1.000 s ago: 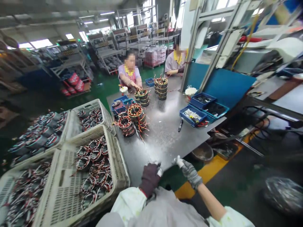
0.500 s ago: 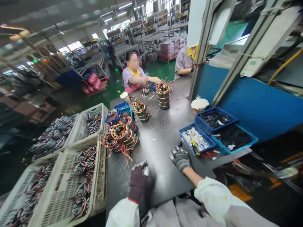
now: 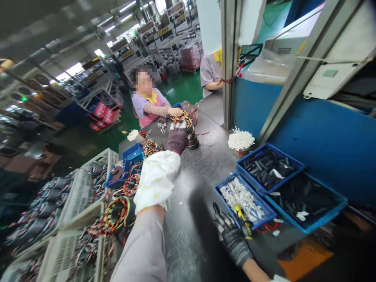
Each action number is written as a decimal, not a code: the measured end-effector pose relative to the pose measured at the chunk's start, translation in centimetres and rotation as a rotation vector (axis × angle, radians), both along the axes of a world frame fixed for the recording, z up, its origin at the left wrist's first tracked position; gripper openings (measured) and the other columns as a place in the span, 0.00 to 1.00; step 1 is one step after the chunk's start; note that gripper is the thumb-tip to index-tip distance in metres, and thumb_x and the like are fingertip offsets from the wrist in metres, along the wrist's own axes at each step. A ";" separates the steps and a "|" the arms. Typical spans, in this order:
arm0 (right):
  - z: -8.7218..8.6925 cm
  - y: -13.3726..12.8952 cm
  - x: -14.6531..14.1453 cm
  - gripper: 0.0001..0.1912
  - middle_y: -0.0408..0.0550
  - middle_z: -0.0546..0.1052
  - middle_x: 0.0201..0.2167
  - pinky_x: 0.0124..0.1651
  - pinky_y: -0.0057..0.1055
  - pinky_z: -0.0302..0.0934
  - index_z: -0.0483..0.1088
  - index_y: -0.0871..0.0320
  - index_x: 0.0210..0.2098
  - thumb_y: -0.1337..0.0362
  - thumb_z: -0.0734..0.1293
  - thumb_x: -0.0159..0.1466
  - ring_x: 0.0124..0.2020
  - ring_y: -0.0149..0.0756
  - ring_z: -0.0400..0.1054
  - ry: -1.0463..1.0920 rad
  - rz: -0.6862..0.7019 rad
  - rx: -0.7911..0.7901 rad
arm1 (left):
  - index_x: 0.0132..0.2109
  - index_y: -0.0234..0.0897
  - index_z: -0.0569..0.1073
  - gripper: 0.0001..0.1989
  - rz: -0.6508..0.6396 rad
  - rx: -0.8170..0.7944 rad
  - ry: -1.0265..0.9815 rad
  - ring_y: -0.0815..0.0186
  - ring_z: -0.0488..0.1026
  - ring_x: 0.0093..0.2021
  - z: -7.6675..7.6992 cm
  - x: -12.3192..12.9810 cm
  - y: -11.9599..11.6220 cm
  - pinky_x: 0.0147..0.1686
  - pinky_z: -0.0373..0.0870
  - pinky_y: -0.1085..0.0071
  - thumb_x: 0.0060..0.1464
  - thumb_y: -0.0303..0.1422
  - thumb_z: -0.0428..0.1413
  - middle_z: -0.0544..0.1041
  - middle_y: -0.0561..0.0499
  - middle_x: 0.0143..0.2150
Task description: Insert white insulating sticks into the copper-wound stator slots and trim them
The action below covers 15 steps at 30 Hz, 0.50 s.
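My left hand (image 3: 178, 138), in a dark maroon glove with pale fingertips, reaches far across the table (image 3: 188, 188) to a stack of wound rings (image 3: 192, 139). Its fingers touch the top ring, beside a co-worker's hand; their grip is partly hidden. At the lower right, my right hand (image 3: 232, 237) wears a grey striped glove and rests on the table with its fingers spread. A small black loop (image 3: 216, 207) lies at its fingertips. Just right of that hand is a blue tray of white pieces (image 3: 245, 199) with a yellow tool (image 3: 241, 220) across it.
Two blue trays of black pieces (image 3: 268, 166) (image 3: 305, 201) and a cup of white sticks (image 3: 241, 140) stand right. More wound rings (image 3: 116, 215) and pale crates (image 3: 76, 196) are at left. A co-worker (image 3: 149, 105) faces me beyond the table; another person (image 3: 210, 72) is behind a post (image 3: 230, 66).
My left hand has moved from the near table edge forward to the ring stack, which now leans. My right hand stays low by the white-piece tray. The view has shifted.
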State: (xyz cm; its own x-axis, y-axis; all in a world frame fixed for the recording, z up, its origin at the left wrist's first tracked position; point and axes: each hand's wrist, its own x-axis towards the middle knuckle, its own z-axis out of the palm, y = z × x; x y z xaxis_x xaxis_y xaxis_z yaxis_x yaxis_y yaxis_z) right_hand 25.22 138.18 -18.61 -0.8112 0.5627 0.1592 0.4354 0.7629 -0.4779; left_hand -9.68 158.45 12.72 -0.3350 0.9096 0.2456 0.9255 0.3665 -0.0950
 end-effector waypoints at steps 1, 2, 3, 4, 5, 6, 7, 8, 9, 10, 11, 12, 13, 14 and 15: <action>0.3 0.1 -0.1 0.35 0.41 0.70 0.65 0.69 0.52 0.58 0.70 0.43 0.63 0.69 0.61 0.57 0.66 0.49 0.65 -0.029 -0.002 -0.040 | 0.66 0.25 0.64 0.30 0.016 -0.047 0.025 0.49 0.63 0.69 -0.2 -0.9 2.0 0.71 0.44 0.50 0.62 0.39 0.55 0.69 0.32 0.65; 0.6 0.3 -0.2 0.36 0.39 0.71 0.64 0.67 0.52 0.61 0.69 0.38 0.63 0.69 0.62 0.56 0.65 0.51 0.67 -0.058 -0.001 -0.084 | 0.64 0.23 0.66 0.31 0.034 -0.094 0.036 0.47 0.66 0.66 -0.5 -1.9 3.8 0.70 0.45 0.49 0.61 0.42 0.56 0.72 0.30 0.62; 0.9 0.4 -0.3 0.37 0.36 0.71 0.64 0.65 0.53 0.64 0.69 0.34 0.63 0.68 0.62 0.56 0.64 0.52 0.67 -0.088 0.003 -0.128 | 0.61 0.22 0.69 0.32 0.051 -0.143 0.038 0.46 0.69 0.63 -0.8 -2.7 5.2 0.69 0.47 0.47 0.59 0.45 0.57 0.75 0.30 0.58; 1.3 0.5 -0.3 0.37 0.33 0.71 0.63 0.63 0.53 0.66 0.68 0.30 0.62 0.67 0.62 0.56 0.64 0.54 0.66 -0.115 0.008 -0.166 | 0.56 0.22 0.73 0.31 0.063 -0.185 0.029 0.45 0.71 0.60 -1.3 -3.6 6.4 0.68 0.48 0.46 0.57 0.47 0.59 0.78 0.30 0.53; 1.6 0.6 -0.4 0.37 0.31 0.71 0.63 0.62 0.53 0.67 0.67 0.27 0.61 0.66 0.62 0.56 0.65 0.55 0.65 -0.136 0.006 -0.196 | 0.51 0.23 0.76 0.29 0.065 -0.217 0.009 0.46 0.73 0.57 -1.7 -4.4 7.4 0.67 0.48 0.45 0.55 0.48 0.60 0.80 0.31 0.48; 1.9 0.7 -0.5 0.37 0.31 0.70 0.63 0.62 0.54 0.67 0.66 0.26 0.62 0.66 0.62 0.56 0.66 0.55 0.63 -0.149 0.001 -0.215 | 0.45 0.25 0.77 0.28 0.065 -0.252 -0.006 0.47 0.74 0.55 -2.2 -5.2 8.2 0.67 0.47 0.45 0.54 0.49 0.60 0.81 0.33 0.45; 2.1 0.7 -0.5 0.37 0.31 0.69 0.64 0.63 0.54 0.66 0.65 0.27 0.63 0.66 0.62 0.57 0.67 0.55 0.62 -0.151 0.001 -0.221 | 0.41 0.26 0.78 0.27 0.064 -0.285 -0.016 0.48 0.74 0.54 -2.6 -5.9 8.8 0.67 0.46 0.45 0.54 0.51 0.60 0.81 0.34 0.43; 2.2 0.7 -0.4 0.37 0.33 0.69 0.65 0.65 0.54 0.65 0.64 0.28 0.64 0.66 0.62 0.58 0.67 0.55 0.61 -0.143 0.004 -0.216 | 0.38 0.28 0.78 0.26 0.063 -0.312 -0.024 0.49 0.74 0.54 -2.9 -6.5 9.3 0.67 0.45 0.44 0.54 0.52 0.59 0.81 0.35 0.41; 2.3 0.7 -0.4 0.37 0.35 0.68 0.65 0.66 0.54 0.63 0.63 0.31 0.66 0.66 0.62 0.59 0.68 0.54 0.61 -0.130 0.006 -0.205 | 0.35 0.29 0.78 0.26 0.065 -0.335 -0.028 0.49 0.74 0.53 -3.1 -6.9 9.6 0.66 0.45 0.44 0.53 0.53 0.59 0.81 0.36 0.39; 2.3 0.7 -0.3 0.36 0.37 0.68 0.66 0.68 0.53 0.61 0.62 0.34 0.67 0.66 0.61 0.61 0.68 0.53 0.60 -0.114 0.004 -0.191 | 0.33 0.31 0.77 0.25 0.070 -0.355 -0.029 0.49 0.74 0.52 -3.2 -7.1 9.8 0.65 0.45 0.44 0.52 0.53 0.60 0.81 0.36 0.38; 2.2 0.6 -0.2 0.36 0.39 0.68 0.66 0.68 0.53 0.60 0.62 0.36 0.67 0.67 0.61 0.61 0.68 0.52 0.60 -0.101 0.004 -0.179 | 0.32 0.33 0.77 0.24 0.076 -0.371 -0.027 0.49 0.74 0.52 -3.2 -7.1 9.9 0.65 0.46 0.43 0.51 0.53 0.61 0.80 0.36 0.38; 2.0 0.6 -0.2 0.35 0.39 0.68 0.66 0.69 0.53 0.60 0.62 0.36 0.67 0.67 0.61 0.62 0.68 0.52 0.61 -0.093 0.003 -0.171 | 0.31 0.34 0.77 0.24 0.083 -0.385 -0.023 0.48 0.73 0.51 -3.1 -7.0 9.7 0.63 0.48 0.43 0.50 0.54 0.61 0.80 0.35 0.37; 1.8 0.5 -0.1 0.36 0.39 0.69 0.66 0.68 0.54 0.60 0.63 0.35 0.67 0.68 0.60 0.62 0.68 0.51 0.62 -0.089 -0.001 -0.165 | 0.31 0.34 0.76 0.24 0.089 -0.397 -0.020 0.48 0.73 0.51 -2.9 -6.6 9.4 0.62 0.49 0.43 0.49 0.54 0.62 0.80 0.35 0.37; 1.6 0.5 -0.1 0.36 0.38 0.69 0.65 0.68 0.54 0.60 0.64 0.34 0.66 0.69 0.60 0.61 0.67 0.51 0.63 -0.086 0.000 -0.163 | 0.30 0.34 0.76 0.24 0.092 -0.409 -0.018 0.48 0.73 0.50 -2.7 -6.2 8.9 0.61 0.50 0.44 0.50 0.54 0.61 0.80 0.35 0.37; 1.5 0.5 -0.1 0.36 0.38 0.70 0.65 0.68 0.54 0.61 0.64 0.34 0.66 0.69 0.60 0.61 0.67 0.51 0.64 -0.078 0.009 -0.162 | 0.30 0.34 0.76 0.25 0.096 -0.421 -0.016 0.49 0.73 0.50 -2.5 -5.5 8.2 0.61 0.51 0.45 0.51 0.54 0.60 0.80 0.35 0.37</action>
State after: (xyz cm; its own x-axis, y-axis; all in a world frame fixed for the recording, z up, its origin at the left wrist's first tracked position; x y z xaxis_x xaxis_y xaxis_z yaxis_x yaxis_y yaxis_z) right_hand 25.09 138.67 -17.11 -0.8227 0.5685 0.0037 0.4694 0.6829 -0.5598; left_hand -15.21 166.68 10.26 -0.4241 0.8938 -0.1460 0.8916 0.3837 -0.2404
